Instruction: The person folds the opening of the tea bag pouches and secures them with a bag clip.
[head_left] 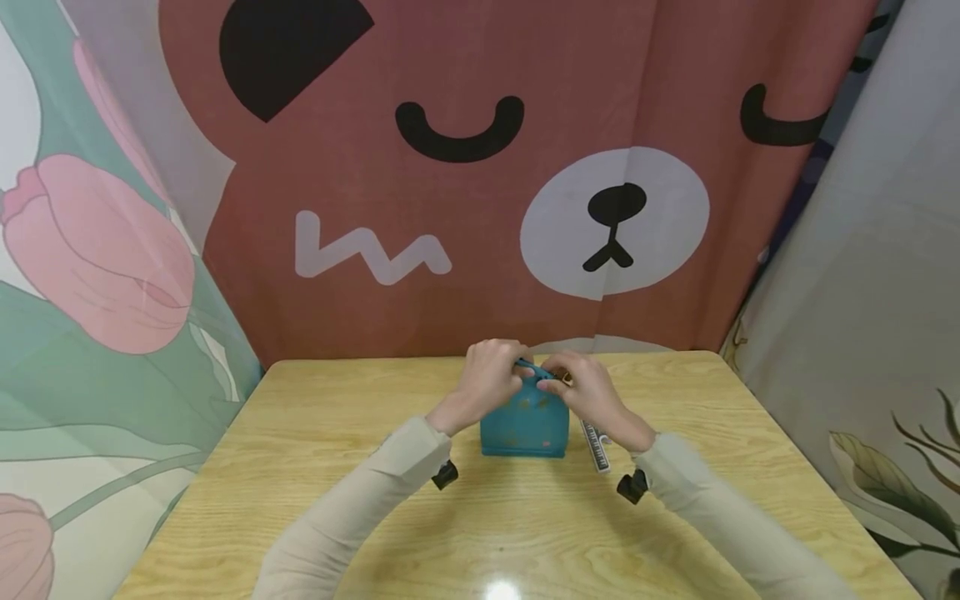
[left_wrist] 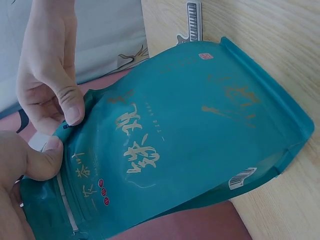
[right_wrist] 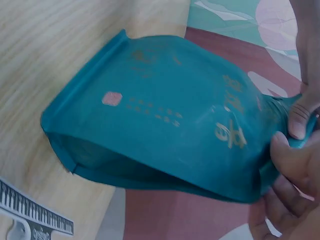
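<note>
A teal tea pouch [head_left: 525,429] with gold Chinese lettering stands upright on the table, its flat base toward me. My left hand [head_left: 487,379] pinches the left part of its top edge, thumb on the near face. At the right part of that edge, my right hand [head_left: 588,390] pinches with thumb and fingers. The left wrist view shows the pouch's front [left_wrist: 175,120] with a pale seal strip near the top, and the two thumbs close together there. The top edge is bunched and folded between the hands. Some fingers are hidden behind the pouch.
A flat item with a piano-key print [head_left: 596,447] lies on the table just right of the pouch. The light wooden table [head_left: 360,533] ends at a bear-print curtain [head_left: 450,317] behind. Printed cloths hang at left and right. A small black camera [head_left: 445,474] sits under the left wrist.
</note>
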